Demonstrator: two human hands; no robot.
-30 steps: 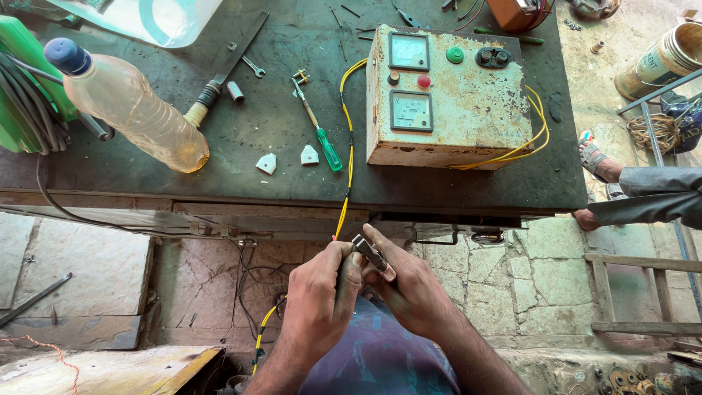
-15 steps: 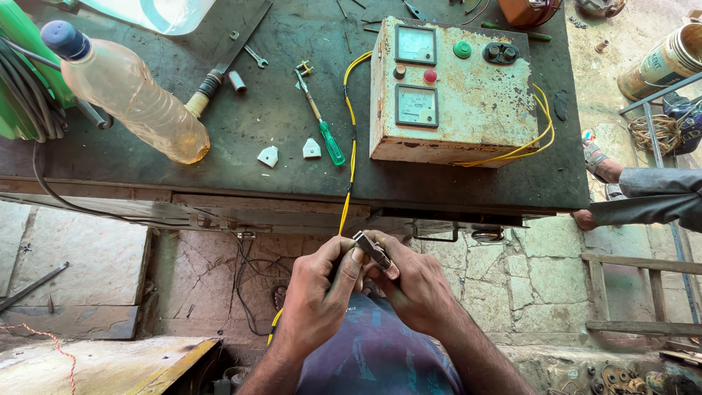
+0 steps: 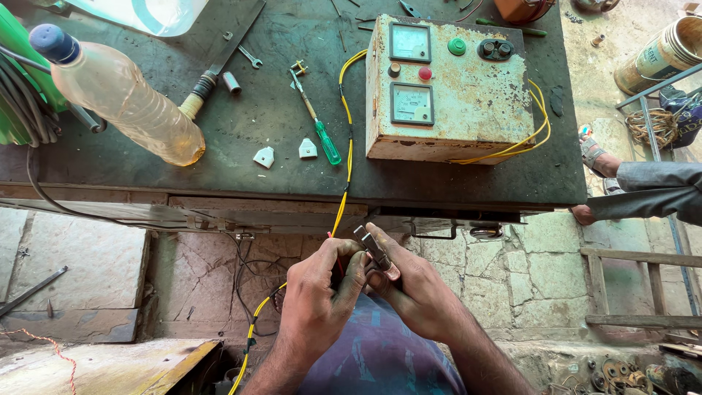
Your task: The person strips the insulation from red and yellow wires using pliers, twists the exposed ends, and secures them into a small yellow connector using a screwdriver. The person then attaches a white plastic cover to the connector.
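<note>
Yellow cable (image 3: 346,139) runs from the cream-painted metal control box (image 3: 447,91) down across the dark worktop (image 3: 270,139), drops over its front edge and reaches the two hands held close together just below it. The left hand (image 3: 318,296) is curled around the cable's end, thumb and fingers pinched on it, with a bit of red wire showing at the fingertips. The right hand (image 3: 413,289) is closed on a small pair of pliers (image 3: 376,251), whose metal head points up and left toward the cable end beside the left thumb; whether the tool touches the wire cannot be made out. More of the yellow cable loops down past the left forearm. On the worktop lie a green-handled screwdriver (image 3: 316,124) just left of the cable, two small white plug pieces (image 3: 285,153) near it, a plastic bottle (image 3: 124,99) with a blue cap lying on its side, and a wooden-handled tool (image 3: 219,62). Another person's leg and sandalled foot (image 3: 596,157) show at the right edge
</note>
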